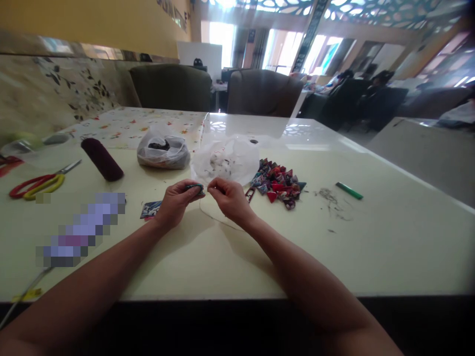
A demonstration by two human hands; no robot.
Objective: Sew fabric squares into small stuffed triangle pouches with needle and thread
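Note:
My left hand (pixel 177 200) grips a small folded piece of dark teal patterned fabric (pixel 195 188) between thumb and fingers. Close beside it, my right hand (pixel 230 198) is closed in a pinch; what its fingertips hold is too small to make out. A thin thread (pixel 217 220) curves down from near the fabric and runs towards my right wrist. Under my left hand lies a flat patterned fabric scrap (pixel 150 209). To the right of my right hand is a pile of small stuffed, pointed fabric pieces (pixel 280 183), with a brown-red narrow object (pixel 250 195) partly hidden beside it.
Behind my hands lie a white plastic bag with stuffing (pixel 226 160) and a tied plastic bag (pixel 163 151). Leftward are a dark maroon roll (pixel 103 159), scissors (pixel 44 185) and a blurred-out item with a cable (pixel 83 230). A green cutter-like object (pixel 349 191) and thread clippings (pixel 330 198) lie right.

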